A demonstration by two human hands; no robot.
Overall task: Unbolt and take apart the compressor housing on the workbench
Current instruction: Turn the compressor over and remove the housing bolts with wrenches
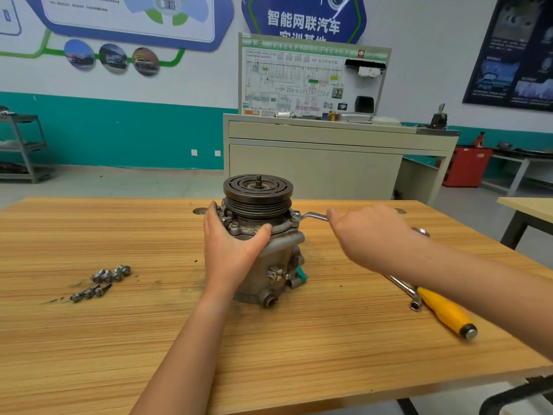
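Two-handed, braced compressor [269, 265] at centre of bench [119, 339] with left hand [230, 247] curled round its flange against torque, gripped wrench [314, 216] in right hand [368, 235], ring seated on bolt [295, 216] at compressor's right rim.

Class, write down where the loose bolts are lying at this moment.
In the head view, the loose bolts lie in a small cluster on the workbench, left of the compressor and the left hand gripping it.

Left hand [230, 250] and right hand [368, 235]: both bare. Left forearm [191, 339] and right forearm [478, 283] bare too, up to frame edge.
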